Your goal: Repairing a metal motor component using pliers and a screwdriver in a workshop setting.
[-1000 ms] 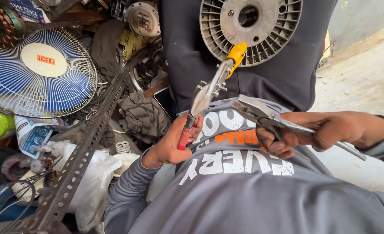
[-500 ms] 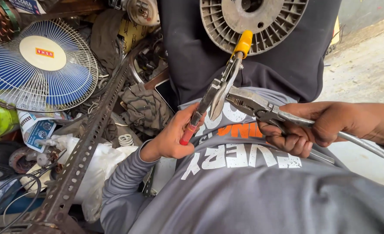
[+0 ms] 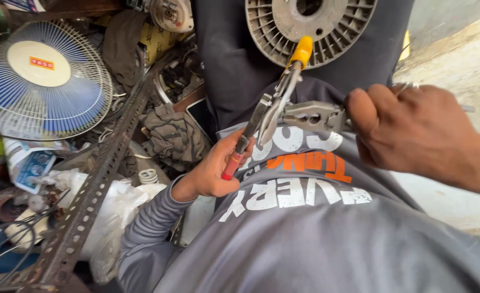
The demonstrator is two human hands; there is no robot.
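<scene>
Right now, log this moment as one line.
left hand: grips red-tipped tool | right hand: grips pliers | tools meet before grey finned disc

Your right hand [image 3: 419,133] has come up and in: a second ago it sat lower at the right with its fingers turned up around the handles of the grey pliers [image 3: 310,115], and now its back faces you and hides those handles. The grey pliers have swung from a downward slant to nearly level, their nose now meeting the red-handled pliers [image 3: 261,122]. Your left hand [image 3: 215,171] has risen slightly, tilting that tool steeper, so its yellow tip [image 3: 300,51] now overlaps the ribbed metal disc [image 3: 310,27].
</scene>
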